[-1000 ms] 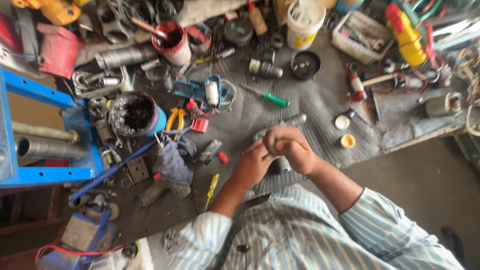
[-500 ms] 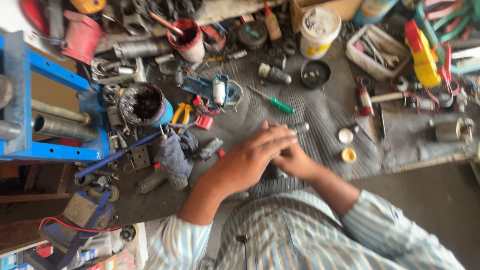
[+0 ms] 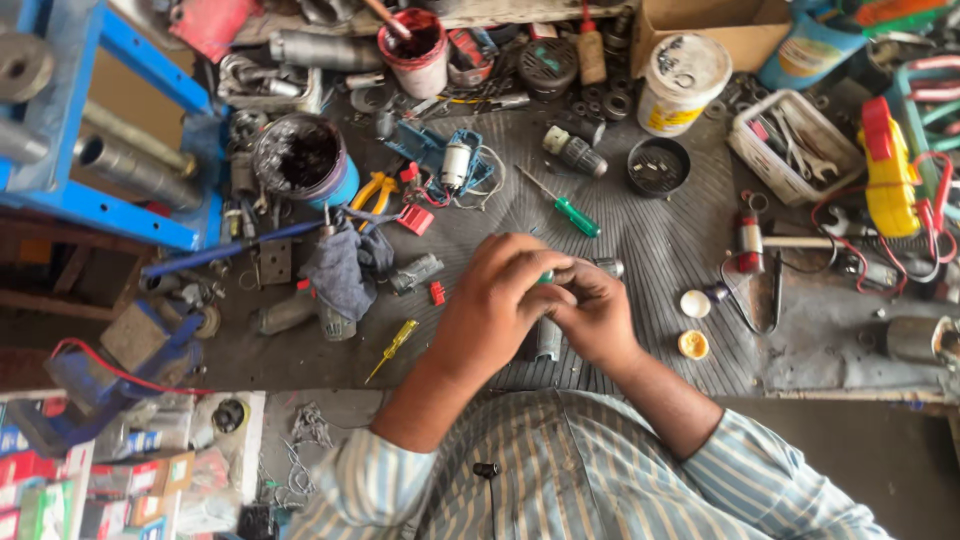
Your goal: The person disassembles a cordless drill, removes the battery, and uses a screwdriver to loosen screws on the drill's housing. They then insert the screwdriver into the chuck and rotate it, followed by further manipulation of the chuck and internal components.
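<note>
A small grey metal part [image 3: 548, 335] sits over the ribbed worktop [image 3: 660, 240], and you grip it with both hands: your left hand [image 3: 495, 310] curls over it, your right hand [image 3: 598, 315] clasps beside. A green screwdriver [image 3: 566, 207] lies just beyond.

A green-handled screwdriver [image 3: 568, 207] lies mid-bench [image 3: 660, 250], a yellow one [image 3: 393, 346] near left beside a dark rag [image 3: 342, 268]. Far back stand a red paint pot [image 3: 414, 48] and white tub [image 3: 682, 82]; a blue press frame [image 3: 110, 130] fills the left.
</note>
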`<move>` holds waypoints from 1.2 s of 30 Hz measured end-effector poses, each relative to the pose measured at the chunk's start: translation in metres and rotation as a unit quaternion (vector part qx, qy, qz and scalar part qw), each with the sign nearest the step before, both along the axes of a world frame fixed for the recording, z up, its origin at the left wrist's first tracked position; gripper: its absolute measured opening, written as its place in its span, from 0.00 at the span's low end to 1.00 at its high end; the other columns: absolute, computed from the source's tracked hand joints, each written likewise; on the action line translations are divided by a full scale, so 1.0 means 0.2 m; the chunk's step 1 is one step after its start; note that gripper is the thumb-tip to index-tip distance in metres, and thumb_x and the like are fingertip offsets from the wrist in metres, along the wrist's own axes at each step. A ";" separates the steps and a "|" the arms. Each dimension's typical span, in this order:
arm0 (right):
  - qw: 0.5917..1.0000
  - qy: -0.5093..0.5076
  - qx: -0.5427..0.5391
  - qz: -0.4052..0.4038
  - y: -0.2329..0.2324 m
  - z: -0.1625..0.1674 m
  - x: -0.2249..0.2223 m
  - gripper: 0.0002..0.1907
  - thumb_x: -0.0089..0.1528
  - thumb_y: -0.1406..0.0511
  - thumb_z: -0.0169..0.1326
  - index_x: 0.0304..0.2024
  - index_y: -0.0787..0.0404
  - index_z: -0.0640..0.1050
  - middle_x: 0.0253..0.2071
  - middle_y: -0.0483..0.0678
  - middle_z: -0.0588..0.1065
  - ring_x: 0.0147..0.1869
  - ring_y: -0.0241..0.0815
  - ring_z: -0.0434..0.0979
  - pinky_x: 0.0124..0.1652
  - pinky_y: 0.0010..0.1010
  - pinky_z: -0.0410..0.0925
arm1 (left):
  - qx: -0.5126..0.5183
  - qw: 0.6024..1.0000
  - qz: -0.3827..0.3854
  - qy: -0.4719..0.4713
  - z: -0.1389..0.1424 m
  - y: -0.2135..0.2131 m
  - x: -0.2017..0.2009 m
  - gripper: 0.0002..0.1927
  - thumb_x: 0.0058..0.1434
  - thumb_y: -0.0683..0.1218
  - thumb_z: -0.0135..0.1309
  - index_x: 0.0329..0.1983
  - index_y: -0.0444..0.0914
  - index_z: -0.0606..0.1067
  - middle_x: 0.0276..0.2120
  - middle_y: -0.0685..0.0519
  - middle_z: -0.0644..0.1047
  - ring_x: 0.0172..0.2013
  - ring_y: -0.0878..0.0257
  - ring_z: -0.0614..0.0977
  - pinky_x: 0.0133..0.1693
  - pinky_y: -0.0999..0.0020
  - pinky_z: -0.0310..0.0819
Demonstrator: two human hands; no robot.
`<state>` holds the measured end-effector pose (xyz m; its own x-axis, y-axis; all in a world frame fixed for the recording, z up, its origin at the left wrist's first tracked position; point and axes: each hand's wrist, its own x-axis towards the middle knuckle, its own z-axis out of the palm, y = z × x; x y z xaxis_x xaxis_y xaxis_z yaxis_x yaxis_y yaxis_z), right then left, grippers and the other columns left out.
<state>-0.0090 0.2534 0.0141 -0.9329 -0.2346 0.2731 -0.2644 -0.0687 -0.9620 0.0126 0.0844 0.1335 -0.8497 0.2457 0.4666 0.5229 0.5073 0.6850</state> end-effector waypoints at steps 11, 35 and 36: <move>0.999 0.018 0.039 0.003 0.00 0.07 -0.03 0.14 0.55 0.70 0.63 0.41 0.66 0.75 0.39 0.44 0.72 0.43 0.35 0.73 0.42 0.27 0.69 | -0.079 0.991 0.104 -0.041 0.02 0.05 0.04 0.16 0.61 0.48 0.68 0.51 0.44 0.79 0.40 0.50 0.77 0.45 0.52 0.82 0.47 0.60 0.77; 0.993 -0.044 0.094 -0.064 -0.03 0.06 0.05 0.08 0.59 0.73 0.62 0.38 0.65 0.76 0.33 0.43 0.74 0.39 0.30 0.72 0.37 0.24 0.68 | 0.039 0.995 0.000 0.088 0.13 -0.05 0.03 0.17 0.60 0.46 0.64 0.46 0.37 0.69 0.43 0.47 0.77 0.44 0.48 0.81 0.45 0.57 0.76; 0.992 -0.047 0.099 -0.054 -0.03 0.07 0.06 0.07 0.59 0.73 0.60 0.40 0.65 0.77 0.33 0.43 0.76 0.39 0.30 0.73 0.38 0.24 0.69 | 0.066 0.996 -0.048 0.042 0.16 -0.08 0.03 0.17 0.63 0.44 0.61 0.51 0.36 0.70 0.46 0.47 0.77 0.47 0.47 0.81 0.47 0.57 0.76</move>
